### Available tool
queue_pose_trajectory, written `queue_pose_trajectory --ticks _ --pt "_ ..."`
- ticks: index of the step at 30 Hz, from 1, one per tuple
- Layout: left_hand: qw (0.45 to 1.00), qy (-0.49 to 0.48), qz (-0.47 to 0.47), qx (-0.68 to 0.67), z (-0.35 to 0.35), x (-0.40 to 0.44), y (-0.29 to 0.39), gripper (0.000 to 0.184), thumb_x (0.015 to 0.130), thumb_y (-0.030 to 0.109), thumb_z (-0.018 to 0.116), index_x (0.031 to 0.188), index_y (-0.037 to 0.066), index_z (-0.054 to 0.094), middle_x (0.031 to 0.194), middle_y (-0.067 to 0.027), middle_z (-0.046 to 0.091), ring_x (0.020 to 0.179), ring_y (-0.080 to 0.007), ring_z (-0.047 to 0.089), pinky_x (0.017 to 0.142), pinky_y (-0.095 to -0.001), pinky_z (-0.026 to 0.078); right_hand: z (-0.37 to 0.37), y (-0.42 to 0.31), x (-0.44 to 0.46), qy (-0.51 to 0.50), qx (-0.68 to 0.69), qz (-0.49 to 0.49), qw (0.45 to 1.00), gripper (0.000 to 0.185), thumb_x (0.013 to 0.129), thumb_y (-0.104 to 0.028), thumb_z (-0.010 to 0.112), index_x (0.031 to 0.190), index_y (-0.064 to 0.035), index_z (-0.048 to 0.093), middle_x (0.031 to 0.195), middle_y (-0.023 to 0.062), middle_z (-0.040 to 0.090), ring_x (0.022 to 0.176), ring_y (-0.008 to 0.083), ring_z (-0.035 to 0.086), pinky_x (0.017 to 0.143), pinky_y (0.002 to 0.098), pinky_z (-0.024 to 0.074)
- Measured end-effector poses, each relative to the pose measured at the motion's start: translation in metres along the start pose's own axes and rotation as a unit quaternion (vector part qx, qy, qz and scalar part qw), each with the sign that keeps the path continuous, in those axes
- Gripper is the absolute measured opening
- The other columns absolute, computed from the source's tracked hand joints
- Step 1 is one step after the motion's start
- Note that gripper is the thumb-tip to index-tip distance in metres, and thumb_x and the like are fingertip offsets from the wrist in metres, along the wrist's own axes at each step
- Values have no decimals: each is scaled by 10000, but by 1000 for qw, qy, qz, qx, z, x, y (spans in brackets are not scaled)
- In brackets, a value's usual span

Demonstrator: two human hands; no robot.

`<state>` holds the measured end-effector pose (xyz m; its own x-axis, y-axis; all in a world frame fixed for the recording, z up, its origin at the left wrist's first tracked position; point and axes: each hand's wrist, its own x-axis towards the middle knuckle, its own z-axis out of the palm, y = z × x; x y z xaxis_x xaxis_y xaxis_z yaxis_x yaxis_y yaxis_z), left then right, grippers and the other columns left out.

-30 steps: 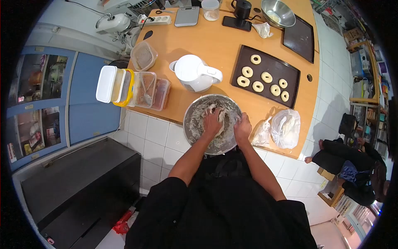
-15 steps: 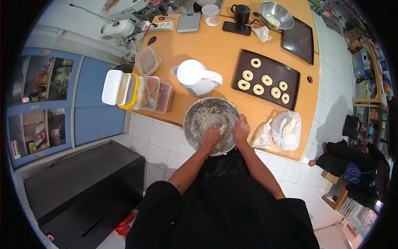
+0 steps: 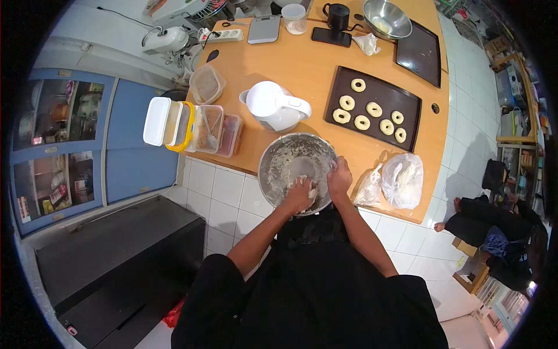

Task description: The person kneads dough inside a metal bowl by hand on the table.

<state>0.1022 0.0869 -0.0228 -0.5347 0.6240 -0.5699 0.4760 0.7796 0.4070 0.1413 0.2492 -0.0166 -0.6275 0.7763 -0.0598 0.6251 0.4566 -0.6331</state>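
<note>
The left hand is down inside the metal bowl, touching the sticky dough; I cannot tell whether its fingers close on any. The right hand has its fingers clamped on the bowl's rim. The bowl sits at the counter's near edge, just beside the white kettle.

Over on the left, a blue cabinet (partly glassed); far left, a power strip; right, a person in black.
</note>
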Motion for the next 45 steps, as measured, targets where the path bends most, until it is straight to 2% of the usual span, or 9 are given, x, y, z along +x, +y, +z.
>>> queue_pose_trajectory --ticks 3,6,9,12,15,24,33,39,45 --pt "991 -52 113 -46 -12 -10 -15 738 783 208 653 1450 105 353 1354 -298 470 1275 -437 453 1018 -576 394 -8 -5 8 -28 -21 37 999 171 825 -55 578 980 -49 505 917 191 615 818 424 621 676 520 483" --pt "992 -100 21 -77 -57 -18 -3 739 770 106 631 1456 183 370 1312 -246 534 1181 -430 538 970 -508 459 -9 -5 10 -53 -36 34 997 153 869 -94 561 1010 -80 504 964 163 611 796 418 633 674 525 492" --pt "996 -55 16 74 -56 -22 5 739 764 60 611 1450 226 390 1272 -213 570 1106 -396 593 902 -474 497 -13 -7 10 -71 -45 40 996 157 874 -94 549 1024 -79 505 980 166 613 820 417 635 694 516 499" --pt "992 54 105 50 -28 -17 -8 546 824 131 560 1362 204 507 1065 -189 661 915 -384 659 793 -475 531 -10 -6 8 -52 -39 36 997 171 866 -83 548 1032 -76 508 977 171 615 820 416 637 706 510 503" --pt "991 30 128 22 -16 -4 -13 491 829 138 566 1309 239 569 1032 -198 663 887 -363 669 780 -465 535 -11 -8 8 -38 -11 36 999 189 835 -48 565 1016 -52 511 954 198 618 842 432 621 718 530 478" --pt "988 125 71 -54 -20 19 -15 419 850 109 532 1224 254 653 921 -196 683 836 -364 679 760 -466 531 -15 -11 9 -44 -24 22 999 142 862 -74 562 987 -55 498 958 193 616 839 436 620 712 525 482" --pt "998 8 17 63 -44 -15 20 538 884 134 494 1411 233 455 1194 -156 630 959 -377 666 758 -497 546 -13 -9 6 -36 -33 31 998 169 859 -71 569 1009 -51 493 952 202 618 832 439 621 713 522 481" --pt "989 110 11 102 -29 -29 21 544 890 136 494 1422 240 446 1406 -160 479 1187 -445 536 839 -532 525 -11 -6 6 -33 -45 12 998 158 855 -76 563 1000 -62 501 921 181 615 785 420 635 679 513 496" --pt "996 -73 5 57 -50 -17 11 580 881 105 502 1440 241 425 1418 -186 465 1259 -427 490 995 -504 450 -16 -12 7 -47 -36 20 998 181 850 -68 573 1008 -42 491 950 211 625 852 436 623 729 523 478"
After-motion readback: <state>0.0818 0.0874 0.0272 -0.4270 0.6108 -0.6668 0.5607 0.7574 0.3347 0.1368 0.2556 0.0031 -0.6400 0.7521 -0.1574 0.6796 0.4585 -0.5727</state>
